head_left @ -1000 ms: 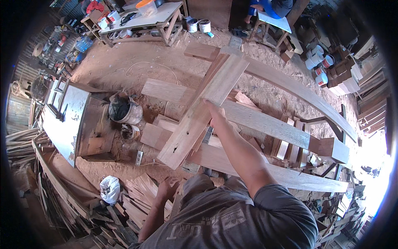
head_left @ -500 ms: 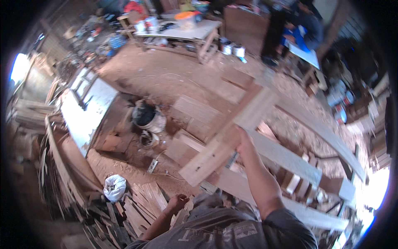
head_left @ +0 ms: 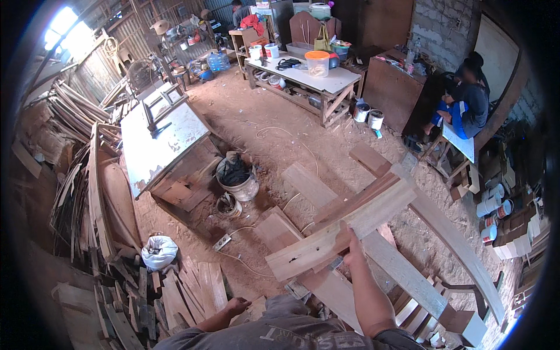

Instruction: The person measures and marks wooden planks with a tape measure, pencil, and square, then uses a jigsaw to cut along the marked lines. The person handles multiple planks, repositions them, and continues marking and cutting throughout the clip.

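Note:
My right hand (head_left: 353, 252) grips the near edge of a long pale wooden board (head_left: 315, 248), roughly at its middle. The board is held aslant above the floor, running from near left to far right, with small dark holes toward its left end. Along its far side shows a darker brown strip of wood (head_left: 364, 200); whether the two are joined I cannot tell. My left hand (head_left: 238, 305) hangs low near a pile of wood offcuts (head_left: 201, 286), its fingers loosely curled with nothing visible in them.
Long planks (head_left: 402, 274) lie beneath and right of the board. Ahead stand a bucket of dark stuff (head_left: 242, 189) and a power strip (head_left: 221, 242) with its cable. A white-topped workbench (head_left: 169, 137) is left, a table (head_left: 338, 81) farther back. A person (head_left: 469, 111) sits far right.
The view has tilted up and steadied, showing more of the room. The board has swung to lie flatter across the view, still in my right hand. My left hand has shifted slightly lower.

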### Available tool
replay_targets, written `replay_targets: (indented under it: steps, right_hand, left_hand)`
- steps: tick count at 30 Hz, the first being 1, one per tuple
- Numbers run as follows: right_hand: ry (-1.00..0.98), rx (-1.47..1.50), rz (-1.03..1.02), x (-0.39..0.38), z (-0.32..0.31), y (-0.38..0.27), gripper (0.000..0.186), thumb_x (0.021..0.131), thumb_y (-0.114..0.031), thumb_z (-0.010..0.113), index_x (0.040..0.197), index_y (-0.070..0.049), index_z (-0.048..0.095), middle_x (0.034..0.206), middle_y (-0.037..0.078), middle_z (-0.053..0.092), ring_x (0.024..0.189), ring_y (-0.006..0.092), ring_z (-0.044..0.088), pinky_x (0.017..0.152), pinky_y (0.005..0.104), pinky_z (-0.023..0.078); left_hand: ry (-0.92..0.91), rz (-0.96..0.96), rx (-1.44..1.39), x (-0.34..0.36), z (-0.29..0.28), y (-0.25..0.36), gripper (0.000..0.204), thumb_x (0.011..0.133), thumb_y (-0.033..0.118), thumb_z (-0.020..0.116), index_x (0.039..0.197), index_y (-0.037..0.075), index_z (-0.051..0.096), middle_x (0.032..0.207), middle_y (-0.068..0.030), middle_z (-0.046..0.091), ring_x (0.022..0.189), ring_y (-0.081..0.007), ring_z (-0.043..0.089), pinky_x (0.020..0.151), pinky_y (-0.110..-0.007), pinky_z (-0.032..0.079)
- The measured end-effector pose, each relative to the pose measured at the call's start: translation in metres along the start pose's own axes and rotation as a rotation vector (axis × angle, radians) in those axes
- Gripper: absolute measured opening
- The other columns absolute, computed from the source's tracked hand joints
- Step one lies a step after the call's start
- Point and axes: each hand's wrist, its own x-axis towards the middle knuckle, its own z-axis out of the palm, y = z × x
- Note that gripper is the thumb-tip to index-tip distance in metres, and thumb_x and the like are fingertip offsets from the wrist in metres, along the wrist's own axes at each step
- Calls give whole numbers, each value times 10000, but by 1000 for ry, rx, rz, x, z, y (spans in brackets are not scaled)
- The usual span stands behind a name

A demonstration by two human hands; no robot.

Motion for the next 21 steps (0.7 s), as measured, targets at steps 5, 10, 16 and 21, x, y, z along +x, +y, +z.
replay_targets:
  steps: [5, 10, 16, 21]
  right_hand:
    - [63, 189, -61, 12, 6, 29, 757, 913, -300, 892, 1553, -163, 510, 1460, 114, 627, 1340, 351, 619, 1118, 549, 543]
    - [1, 221, -130, 12, -9, 33, 711, 908, -331, 878, 1482, -72, 547, 1419, 112, 647, 1405, 324, 565, 1203, 526, 460]
    - [-76, 342, -138, -19, -9, 13, 643, 906, -321, 862, 1423, -17, 632, 1414, 125, 664, 1312, 298, 613, 1139, 483, 489]
    - [-16, 342, -226, -11, -11, 17, 563, 925, -268, 829, 1393, -11, 649, 1340, 129, 675, 1233, 299, 666, 1046, 472, 553]
  left_hand:
    - [53, 35, -99, -8, 2, 4, 564, 1009, 512, 715, 1248, 6, 787, 1058, -173, 821, 989, -275, 784, 881, -428, 609]
    - [95, 123, -257, -13, 1, 25, 530, 1012, 441, 749, 1230, -42, 773, 1042, -139, 797, 908, -205, 750, 789, -371, 596]
    - [5, 174, -223, 13, -4, -36, 495, 1017, 427, 757, 1178, -40, 788, 992, -125, 790, 904, -206, 739, 756, -360, 572]
    - [-3, 37, -249, -7, -17, -17, 495, 1018, 416, 757, 1191, -48, 772, 974, -121, 785, 879, -214, 737, 720, -357, 551]
